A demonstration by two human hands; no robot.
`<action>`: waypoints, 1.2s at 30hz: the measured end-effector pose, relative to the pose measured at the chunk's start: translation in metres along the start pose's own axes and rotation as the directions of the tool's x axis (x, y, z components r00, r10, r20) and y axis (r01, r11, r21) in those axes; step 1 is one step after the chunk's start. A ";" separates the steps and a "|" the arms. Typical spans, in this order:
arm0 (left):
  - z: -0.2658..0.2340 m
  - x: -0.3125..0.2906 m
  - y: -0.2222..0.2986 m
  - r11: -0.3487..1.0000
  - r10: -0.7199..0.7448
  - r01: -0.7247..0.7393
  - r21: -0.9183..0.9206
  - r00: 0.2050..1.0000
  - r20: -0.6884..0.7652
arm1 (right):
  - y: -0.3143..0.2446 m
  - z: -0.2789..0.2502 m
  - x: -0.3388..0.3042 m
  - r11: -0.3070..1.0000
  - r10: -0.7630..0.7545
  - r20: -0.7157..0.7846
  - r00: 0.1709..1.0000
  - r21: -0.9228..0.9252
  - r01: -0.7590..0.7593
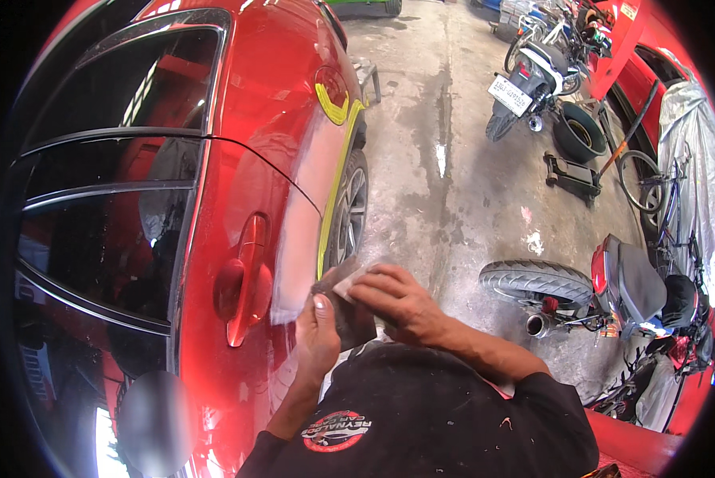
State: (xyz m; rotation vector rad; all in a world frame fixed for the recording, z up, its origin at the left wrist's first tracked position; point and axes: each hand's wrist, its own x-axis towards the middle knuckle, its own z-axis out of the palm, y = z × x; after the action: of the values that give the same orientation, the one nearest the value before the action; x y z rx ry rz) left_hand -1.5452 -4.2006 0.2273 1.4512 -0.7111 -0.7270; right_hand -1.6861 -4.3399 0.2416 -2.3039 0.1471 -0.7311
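Observation:
In front of my chest, both hands meet over a dark grey rectangular sheet that looks like sandpaper. My left hand grips its near left side, thumb on top. The fingers of my right hand are bent over a small pale piece at the sheet's upper edge; its kind is not clear. Just left of my hands is a red car with a whitish, sanded-looking patch along its side. Yellow masking tape follows the wheel-arch edge. The door handle lies beside the patch.
A car wheel sits beyond my hands. Along the right stand a parked motorcycle, another motorcycle's rear tyre, a black tub-like round object, a floor jack and a bicycle. The concrete floor has damp stains.

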 end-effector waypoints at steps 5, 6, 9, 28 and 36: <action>-0.004 0.005 0.011 0.992 0.043 -0.022 0.122 0.985 -0.170 | 0.013 0.013 -0.023 0.987 -0.140 0.223 0.965 -0.051 0.155; -0.008 0.007 0.010 0.998 0.057 -0.052 0.028 0.970 -0.236 | 0.016 0.009 -0.028 0.984 -0.130 0.293 0.947 -0.082 0.161; -0.012 0.016 0.014 0.972 0.085 -0.167 -0.168 0.907 -0.412 | 0.036 -0.007 -0.052 0.991 -0.033 0.374 0.927 -0.107 0.078; -0.008 0.013 0.008 0.842 -0.236 0.123 -0.525 0.959 -0.153 | 0.044 -0.064 -0.066 0.956 0.148 -0.220 0.964 -0.219 -0.197; -0.022 0.025 0.019 0.888 -0.267 0.237 -0.394 0.964 -0.020 | -0.008 -0.049 -0.049 0.910 -0.152 0.025 0.988 -0.386 0.150</action>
State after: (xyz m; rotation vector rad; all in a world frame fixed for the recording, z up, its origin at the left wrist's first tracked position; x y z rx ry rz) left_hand -1.5128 -4.2071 0.2462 1.2044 -0.2954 -0.9513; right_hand -1.7541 -4.3481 0.2531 -2.7157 0.1258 -0.8473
